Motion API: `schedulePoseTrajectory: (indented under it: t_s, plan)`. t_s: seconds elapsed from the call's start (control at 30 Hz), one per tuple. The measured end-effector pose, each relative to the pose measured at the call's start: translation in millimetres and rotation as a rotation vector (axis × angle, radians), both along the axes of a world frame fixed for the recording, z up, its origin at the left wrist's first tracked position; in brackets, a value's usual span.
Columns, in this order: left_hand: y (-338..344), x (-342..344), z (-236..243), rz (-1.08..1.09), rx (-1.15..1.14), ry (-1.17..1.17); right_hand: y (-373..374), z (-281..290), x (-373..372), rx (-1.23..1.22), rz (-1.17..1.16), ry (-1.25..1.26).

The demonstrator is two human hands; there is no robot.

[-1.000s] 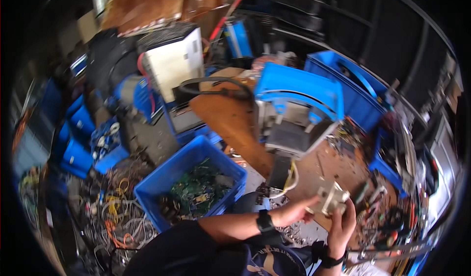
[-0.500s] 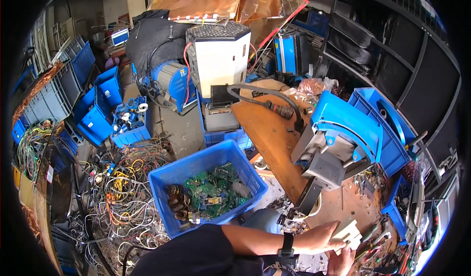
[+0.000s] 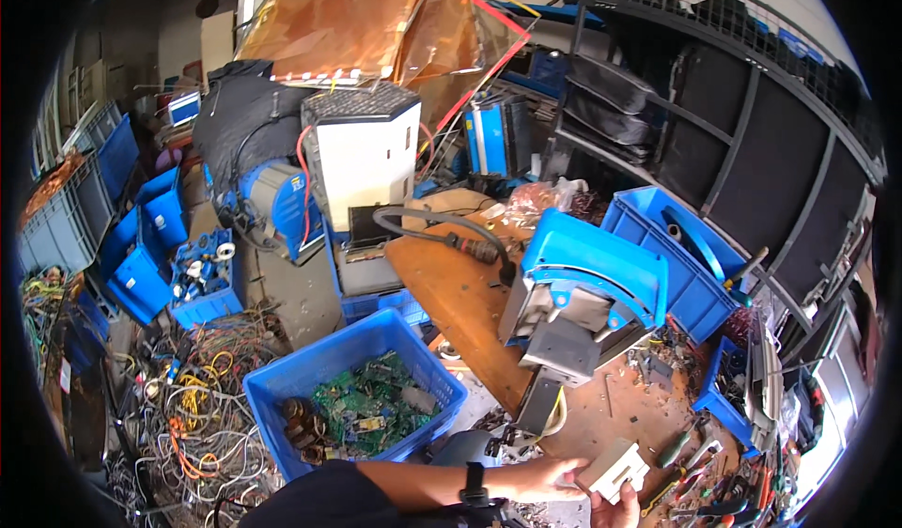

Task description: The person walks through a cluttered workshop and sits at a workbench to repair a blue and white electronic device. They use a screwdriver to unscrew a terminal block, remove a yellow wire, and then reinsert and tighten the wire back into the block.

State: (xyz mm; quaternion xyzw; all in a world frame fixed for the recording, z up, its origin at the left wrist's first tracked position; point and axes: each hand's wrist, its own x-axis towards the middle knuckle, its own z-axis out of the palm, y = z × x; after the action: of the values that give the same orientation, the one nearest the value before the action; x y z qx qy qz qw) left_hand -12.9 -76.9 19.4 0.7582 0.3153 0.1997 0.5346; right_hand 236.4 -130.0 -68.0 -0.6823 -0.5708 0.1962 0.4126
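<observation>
Both hands hold a small cream plastic housing (image 3: 611, 465) with a rectangular slot in its face, over the brown workbench near the lower edge of the view. My left hand (image 3: 542, 479), with a dark watch on its wrist, pinches the left side of the housing. Lower down, my right hand (image 3: 615, 510) grips its near edge with the thumb up on it. The right forearm is out of view. In front of the hands stands a machine with a blue curved guard (image 3: 597, 260) and a grey metal block.
Left of me is a blue crate (image 3: 258, 398) of green circuit boards. Tangled cables (image 3: 202, 406) cover the floor beyond it. Pliers and screwdrivers (image 3: 691, 462) lie right of my hands. A blue bin (image 3: 658, 246) stands behind the machine, and a small blue tray (image 3: 722, 406) sits farther right.
The view has swung right, so the surroundings shift left and down. The housing has been tilted in my hands, and its slotted face now shows more. Both hands keep their hold.
</observation>
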Motion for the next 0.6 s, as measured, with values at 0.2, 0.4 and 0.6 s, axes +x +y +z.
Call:
schedulePoseTrajectory:
  t_s: [0.2, 0.4, 0.6]
  plan:
    - [8.6, 5.5, -46.8, 0.028, -0.292, -0.324, 7.0, 65.2, -47.3, -0.041, 0.312, 1.406]
    - [13.3, -7.9, -21.3, 0.022, -0.566, -0.435, 10.2, 63.7, -53.1, -0.305, 0.303, 0.481]
    - [9.9, 10.7, -30.2, 0.091, -0.287, -0.468, 0.7, 71.6, -44.4, -0.115, 0.316, 1.25]
